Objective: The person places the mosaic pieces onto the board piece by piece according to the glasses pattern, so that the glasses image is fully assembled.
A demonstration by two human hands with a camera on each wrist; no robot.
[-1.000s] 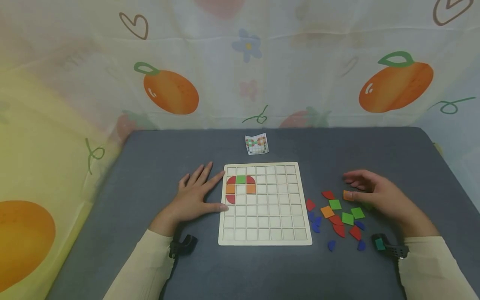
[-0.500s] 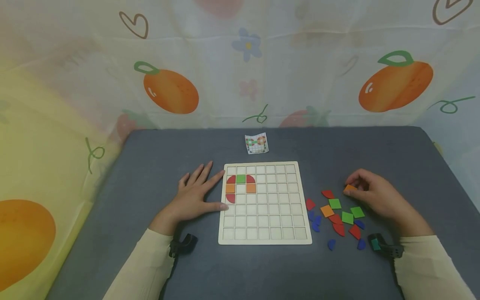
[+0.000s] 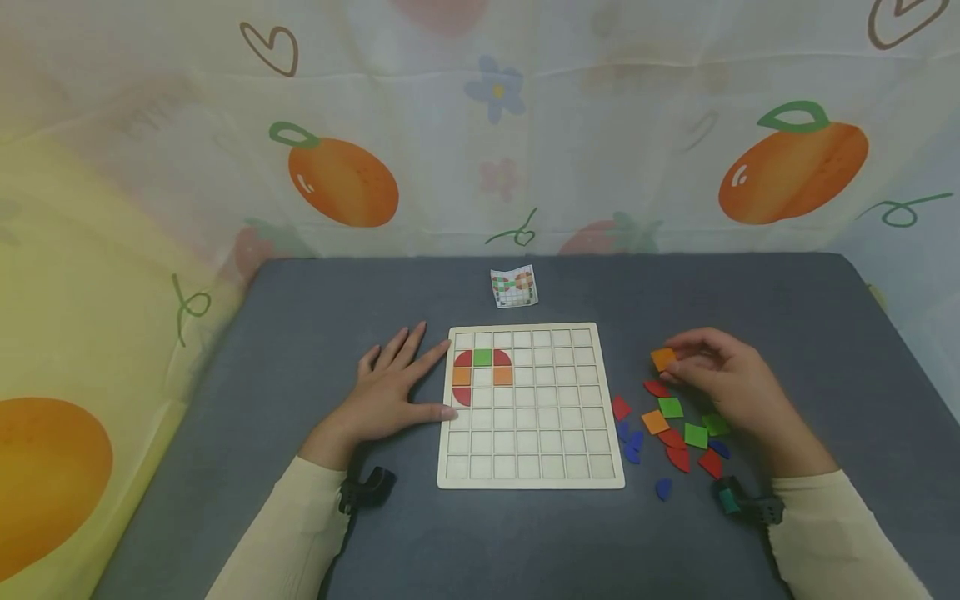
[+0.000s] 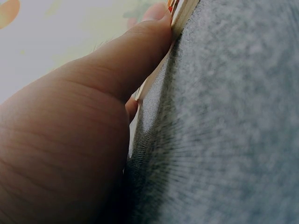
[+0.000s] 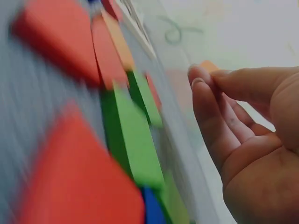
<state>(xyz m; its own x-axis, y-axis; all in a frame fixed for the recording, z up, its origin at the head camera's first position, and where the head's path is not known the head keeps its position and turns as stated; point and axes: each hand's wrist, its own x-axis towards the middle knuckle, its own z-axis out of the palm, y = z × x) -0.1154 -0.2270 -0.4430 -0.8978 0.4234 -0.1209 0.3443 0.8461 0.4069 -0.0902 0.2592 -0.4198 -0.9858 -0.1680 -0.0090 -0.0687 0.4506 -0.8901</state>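
Between thumb and fingertips my right hand [image 3: 723, 379] pinches an orange square tile [image 3: 663, 359], held above the far side of the loose tiles. In the right wrist view only a sliver of that orange tile shows past the fingertips. My left hand [image 3: 390, 386] lies spread at the left edge of a pale wooden grid board [image 3: 531, 479], its thumb and index fingertip touching the rim. Set in the board's upper left cells are red quarter-round tiles [image 3: 462, 397], a green square [image 3: 482, 357] and two orange squares [image 3: 502, 377].
Right of the board lie several loose tiles: red quarter-rounds [image 3: 677, 460], green squares [image 3: 695, 435], another orange square [image 3: 654, 422] and small blue pieces [image 3: 663, 489]. A printed pattern card [image 3: 514, 287] lies behind the board on the grey table [image 3: 360, 292]. A patterned cloth hangs behind.
My right hand has picked the orange square up from the far side of the pile and moved left with it towards the board. The left hand has stayed in place.
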